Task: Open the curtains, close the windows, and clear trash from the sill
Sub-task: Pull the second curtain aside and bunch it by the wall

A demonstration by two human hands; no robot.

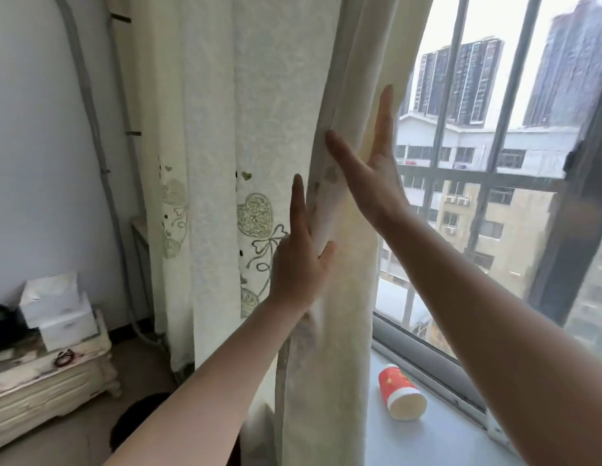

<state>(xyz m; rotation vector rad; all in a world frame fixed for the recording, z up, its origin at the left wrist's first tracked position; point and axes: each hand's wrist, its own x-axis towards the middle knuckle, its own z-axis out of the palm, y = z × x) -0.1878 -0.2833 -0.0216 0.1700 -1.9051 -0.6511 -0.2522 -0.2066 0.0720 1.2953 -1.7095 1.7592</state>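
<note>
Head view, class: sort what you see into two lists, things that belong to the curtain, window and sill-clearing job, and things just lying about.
Belongs to the job: curtain, left hand and right hand pressing it, window frame, sill, red paper cup lying on its side there.

Just lying about: white boxes, worn cabinet under them, bead string, wall pipe.

A pale wall backs a worn white cabinet bearing two tissue boxes, daylit.

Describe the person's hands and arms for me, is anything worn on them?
The left hand and right hand are bare: no gloves, rings, watch or bracelet show. Both arms are uncovered as far as the frame shows, no sleeve in view.
</note>
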